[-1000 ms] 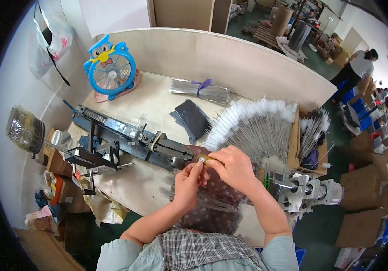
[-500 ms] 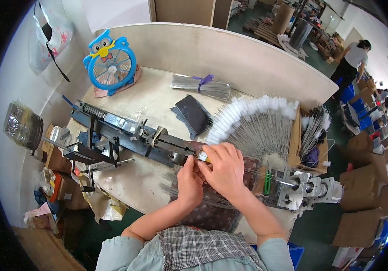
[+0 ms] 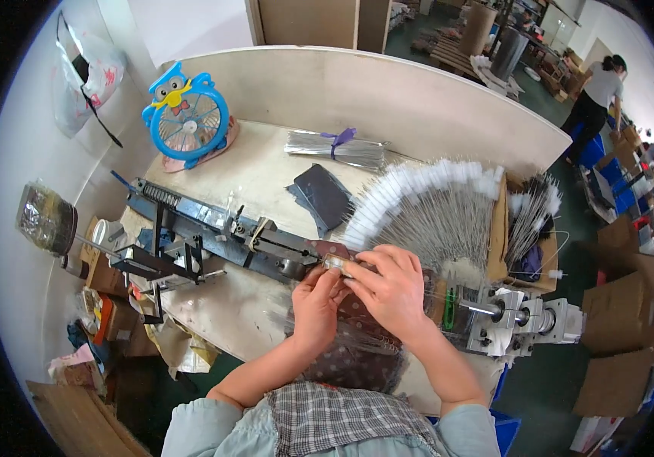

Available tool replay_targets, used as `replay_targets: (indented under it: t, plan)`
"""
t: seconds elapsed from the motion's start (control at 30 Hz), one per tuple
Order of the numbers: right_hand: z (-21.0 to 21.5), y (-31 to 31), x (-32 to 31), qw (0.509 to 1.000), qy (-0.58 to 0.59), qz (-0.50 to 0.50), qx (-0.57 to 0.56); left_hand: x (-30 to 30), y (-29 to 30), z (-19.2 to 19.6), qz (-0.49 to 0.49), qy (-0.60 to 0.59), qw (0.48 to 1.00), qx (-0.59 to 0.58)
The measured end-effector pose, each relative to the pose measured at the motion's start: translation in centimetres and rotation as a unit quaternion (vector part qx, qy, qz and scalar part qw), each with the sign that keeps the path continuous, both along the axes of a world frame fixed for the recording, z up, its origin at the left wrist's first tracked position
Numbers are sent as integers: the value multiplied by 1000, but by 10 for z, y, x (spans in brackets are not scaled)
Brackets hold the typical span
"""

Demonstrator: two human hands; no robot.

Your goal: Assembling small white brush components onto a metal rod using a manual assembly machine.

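Both hands meet at the right end of a long dark metal machine point(image 3: 220, 228) on the table. A small pale, shiny piece point(image 3: 334, 263) shows at the fingertips. My left hand point(image 3: 316, 311) is closed, thumb and fingers pinched at the lower left of that piece. From the right, my right hand point(image 3: 394, 289) pinches it, its fingers bent over the piece's right side. Its kind is too small to make out. A brown dotted cloth point(image 3: 354, 365) lies below the hands, with thin wires on it. Beyond my right hand fan out many wire-stemmed brushes with white tips point(image 3: 426, 206).
A motor-like metal unit with a shaft point(image 3: 525, 318) stands at the table's right edge. Behind it is a cardboard box point(image 3: 498, 228) of brushes. A dark phone-like slab point(image 3: 322, 196), a tied wire bundle point(image 3: 334, 148) and a blue fan point(image 3: 188, 126) stand farther back.
My right hand has shifted slightly right and down, uncovering more of the pale piece. My left hand has dropped a little and moved slightly left.
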State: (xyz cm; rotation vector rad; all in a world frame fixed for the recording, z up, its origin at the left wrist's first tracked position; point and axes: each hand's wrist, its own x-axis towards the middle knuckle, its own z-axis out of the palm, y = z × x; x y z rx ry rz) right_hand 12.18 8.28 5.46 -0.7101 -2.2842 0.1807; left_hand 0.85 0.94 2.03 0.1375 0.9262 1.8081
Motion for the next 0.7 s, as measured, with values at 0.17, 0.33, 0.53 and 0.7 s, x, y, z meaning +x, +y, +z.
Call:
replay_targets:
  t: [0.17,0.33,0.53,0.7]
  plan:
    - [3,-1,2,1000,-5,14,-10,3,0,7,17,7,1000,-6]
    - [6,-4,-2,1000,-24,0,-2,-3,-4,1,13,-30,999,10]
    - [5,-6,-1,999,-43,-6,-1,-1,-4,5,9,-46,999,15]
    - [4,-7,-5,999,-35,-10,-1,-2,-4,2,-5,-20,999,24]
